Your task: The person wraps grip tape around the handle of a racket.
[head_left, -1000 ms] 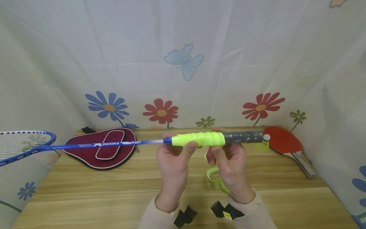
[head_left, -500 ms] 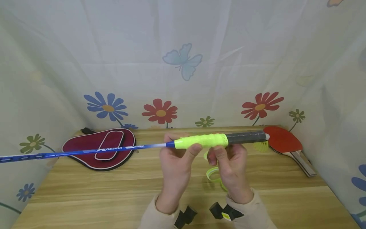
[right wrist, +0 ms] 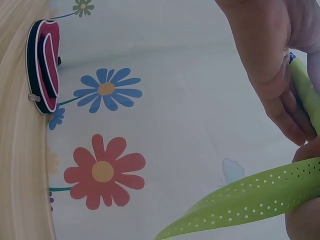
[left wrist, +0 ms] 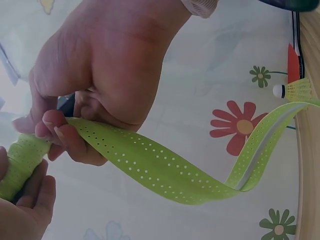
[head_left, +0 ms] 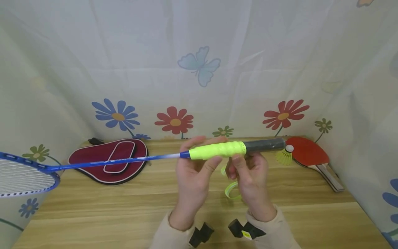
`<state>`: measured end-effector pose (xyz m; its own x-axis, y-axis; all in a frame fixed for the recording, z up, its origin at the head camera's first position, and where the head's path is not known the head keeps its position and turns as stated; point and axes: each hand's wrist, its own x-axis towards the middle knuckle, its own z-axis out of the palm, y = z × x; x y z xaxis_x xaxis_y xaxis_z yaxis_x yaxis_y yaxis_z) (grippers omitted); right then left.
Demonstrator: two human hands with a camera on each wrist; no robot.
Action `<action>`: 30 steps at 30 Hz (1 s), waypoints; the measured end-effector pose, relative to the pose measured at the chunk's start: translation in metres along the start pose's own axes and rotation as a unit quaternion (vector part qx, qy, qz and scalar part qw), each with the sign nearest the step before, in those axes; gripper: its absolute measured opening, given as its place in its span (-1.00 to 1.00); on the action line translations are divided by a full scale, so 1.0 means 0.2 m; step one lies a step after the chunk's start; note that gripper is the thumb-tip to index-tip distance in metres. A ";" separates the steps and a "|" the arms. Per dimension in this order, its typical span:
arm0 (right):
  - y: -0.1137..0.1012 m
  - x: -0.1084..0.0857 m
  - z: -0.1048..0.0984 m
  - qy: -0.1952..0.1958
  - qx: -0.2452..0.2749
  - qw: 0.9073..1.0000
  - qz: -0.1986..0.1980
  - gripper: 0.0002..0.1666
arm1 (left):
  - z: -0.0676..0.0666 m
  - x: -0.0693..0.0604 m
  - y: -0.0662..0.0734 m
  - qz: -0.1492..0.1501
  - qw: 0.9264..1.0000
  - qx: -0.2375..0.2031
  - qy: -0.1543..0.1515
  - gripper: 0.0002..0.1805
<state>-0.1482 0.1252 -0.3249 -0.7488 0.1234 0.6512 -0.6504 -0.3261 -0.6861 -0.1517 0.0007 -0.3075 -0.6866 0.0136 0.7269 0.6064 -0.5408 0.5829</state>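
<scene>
A flower-printed curtain (head_left: 140, 76) stands behind the wood-grain worktop (head_left: 124, 204). Above the worktop hangs a blue badminton racket (head_left: 161, 157), roughly level, its head partly out of the head view. Near the back lie a maroon racket case (head_left: 121, 148) on the left and a red table tennis bat (head_left: 306, 152) on the right. The left hand (head_left: 194, 180) grips the wrapped handle; the right hand (head_left: 253, 183) pinches perforated lime overgrip tape (left wrist: 165, 170) beside the bare black end, the loose strip twisting downward. A yellow shuttlecock (head_left: 285, 157) sits just beside the bat.
</scene>
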 end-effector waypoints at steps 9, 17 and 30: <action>-0.02 0.01 -0.02 -0.029 -0.060 0.998 0.003 -0.91 | 0.00 0.00 0.02 -0.029 0.997 0.035 0.060 -0.51; 0.00 0.02 -0.03 -0.036 -0.072 0.997 -0.016 -0.79 | 0.00 -0.01 0.03 -0.038 0.995 0.037 0.079 -0.52; 0.01 0.03 -0.05 -0.047 -0.110 0.991 -0.053 -0.66 | 0.01 0.00 0.05 -0.051 0.989 0.069 0.119 -0.64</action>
<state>-0.1550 0.1334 -0.3266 -0.6663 0.0545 0.7437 -0.7446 -0.1031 -0.6595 -0.1442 -0.0033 -0.3003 -0.8117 -0.1447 0.5659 0.5673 -0.4259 0.7049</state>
